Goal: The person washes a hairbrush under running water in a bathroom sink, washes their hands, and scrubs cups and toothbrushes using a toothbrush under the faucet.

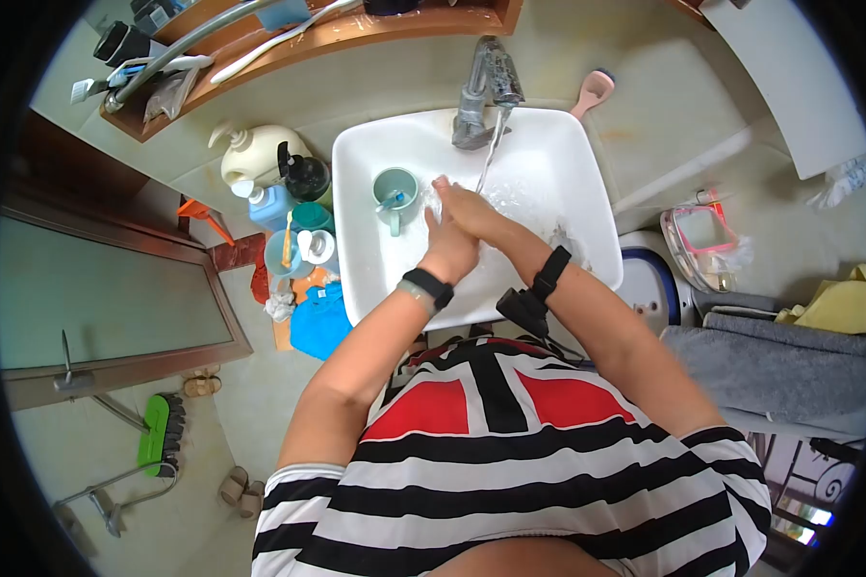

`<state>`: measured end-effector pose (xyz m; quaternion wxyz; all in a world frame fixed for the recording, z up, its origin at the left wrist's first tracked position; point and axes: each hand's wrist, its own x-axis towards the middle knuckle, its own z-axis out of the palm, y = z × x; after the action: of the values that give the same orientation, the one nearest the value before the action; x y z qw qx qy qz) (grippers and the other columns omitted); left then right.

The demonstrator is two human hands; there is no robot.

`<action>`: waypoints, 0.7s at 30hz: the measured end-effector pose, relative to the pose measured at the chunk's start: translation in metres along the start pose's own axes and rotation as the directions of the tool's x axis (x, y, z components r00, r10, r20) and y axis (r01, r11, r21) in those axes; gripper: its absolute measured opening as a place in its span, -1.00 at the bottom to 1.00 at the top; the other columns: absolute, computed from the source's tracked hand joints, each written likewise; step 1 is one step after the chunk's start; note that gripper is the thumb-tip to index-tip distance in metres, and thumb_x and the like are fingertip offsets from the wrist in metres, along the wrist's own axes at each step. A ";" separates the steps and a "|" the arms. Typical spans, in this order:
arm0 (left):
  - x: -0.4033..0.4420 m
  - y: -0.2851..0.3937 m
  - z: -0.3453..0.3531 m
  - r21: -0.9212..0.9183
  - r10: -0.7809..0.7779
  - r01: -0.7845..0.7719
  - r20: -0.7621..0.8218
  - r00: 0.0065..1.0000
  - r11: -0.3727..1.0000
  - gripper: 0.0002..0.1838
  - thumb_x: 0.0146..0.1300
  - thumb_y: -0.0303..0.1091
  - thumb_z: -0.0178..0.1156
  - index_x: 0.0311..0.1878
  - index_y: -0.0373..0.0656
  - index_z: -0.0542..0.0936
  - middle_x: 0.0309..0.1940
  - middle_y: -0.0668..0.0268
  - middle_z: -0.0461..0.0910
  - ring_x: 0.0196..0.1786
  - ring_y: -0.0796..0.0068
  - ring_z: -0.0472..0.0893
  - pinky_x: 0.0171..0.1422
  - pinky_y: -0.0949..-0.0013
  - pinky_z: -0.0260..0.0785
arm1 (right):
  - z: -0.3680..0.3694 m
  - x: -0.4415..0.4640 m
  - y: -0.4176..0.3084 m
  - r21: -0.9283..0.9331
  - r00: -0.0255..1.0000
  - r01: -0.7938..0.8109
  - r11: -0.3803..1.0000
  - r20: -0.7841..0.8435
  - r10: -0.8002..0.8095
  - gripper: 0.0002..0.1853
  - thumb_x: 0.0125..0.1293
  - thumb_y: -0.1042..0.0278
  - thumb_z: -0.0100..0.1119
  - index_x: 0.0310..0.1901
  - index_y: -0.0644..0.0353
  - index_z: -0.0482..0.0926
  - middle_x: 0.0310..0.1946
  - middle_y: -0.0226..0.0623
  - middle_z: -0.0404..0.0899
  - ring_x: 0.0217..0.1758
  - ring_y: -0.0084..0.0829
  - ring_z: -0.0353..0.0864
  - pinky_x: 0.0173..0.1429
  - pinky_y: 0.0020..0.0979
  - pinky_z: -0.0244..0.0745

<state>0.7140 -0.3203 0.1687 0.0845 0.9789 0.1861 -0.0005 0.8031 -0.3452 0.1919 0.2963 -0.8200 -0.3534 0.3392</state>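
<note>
left hand (449, 252) and right hand (469, 212) together over white sink (577, 159), any hold between them unclear; green mug (395, 183) just to their left.

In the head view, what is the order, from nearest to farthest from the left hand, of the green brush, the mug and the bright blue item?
From the left hand:
1. mug, upper left, inside the sink
2. bright blue item, lower left, beside the sink
3. green brush, far lower left

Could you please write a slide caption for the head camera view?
Bare hands held together over a white rectangular basin beside a round teal mug, water running from a silver metal faucet.
</note>
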 end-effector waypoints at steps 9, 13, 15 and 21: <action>-0.072 -0.064 -0.026 -0.618 -0.505 0.307 -0.172 0.846 0.724 -0.68 0.04 -0.28 0.33 -0.26 -0.31 0.50 -0.44 0.05 0.58 -0.35 0.15 0.59 -0.23 0.20 0.41 | 0.017 -0.003 0.006 0.083 0.880 0.224 0.971 -0.445 -0.165 -0.67 0.15 0.24 0.25 -0.09 0.23 0.56 -0.30 -0.19 0.57 -0.27 -0.29 0.55 -0.10 -0.36 0.47; -0.057 -0.077 -0.002 -0.642 -0.562 0.249 -0.342 0.753 0.725 -0.68 0.13 -0.21 0.26 -0.26 -0.29 0.49 -0.37 -0.06 0.54 -0.12 -0.10 0.46 -0.06 0.04 0.31 | 0.022 -0.022 -0.047 -0.158 0.730 0.557 0.815 -0.375 -0.571 -0.57 0.02 0.31 0.37 0.00 0.04 0.56 -0.23 -0.23 0.44 -0.12 -0.24 0.45 -0.04 -0.31 0.44; -0.047 -0.081 0.005 -0.630 -0.550 0.298 -0.248 0.798 0.717 -0.68 0.17 -0.18 0.23 -0.30 -0.30 0.50 -0.39 -0.05 0.55 -0.16 -0.09 0.48 -0.10 0.04 0.32 | 0.027 -0.017 -0.052 -0.249 0.679 0.631 0.734 -0.279 -0.679 -0.58 0.00 0.34 0.39 -0.03 -0.01 0.59 -0.20 -0.24 0.40 -0.05 -0.23 0.43 -0.02 -0.29 0.43; -0.029 -0.096 0.034 -0.786 -0.554 0.368 0.038 0.831 0.498 -0.59 0.33 -0.05 0.09 -0.33 -0.28 0.56 -0.57 0.27 0.53 -0.47 0.34 0.53 -0.33 0.30 0.36 | 0.000 -0.006 -0.024 -0.130 0.776 0.565 0.815 -0.253 -0.578 -0.81 0.10 0.36 0.28 -0.20 0.07 0.66 -0.35 -0.20 0.50 -0.24 -0.31 0.54 -0.14 -0.33 0.45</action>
<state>0.6526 -0.2485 0.1208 0.4660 0.7545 0.4322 0.1635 0.7909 -0.3357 0.2114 0.4129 -0.7203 -0.5475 0.1049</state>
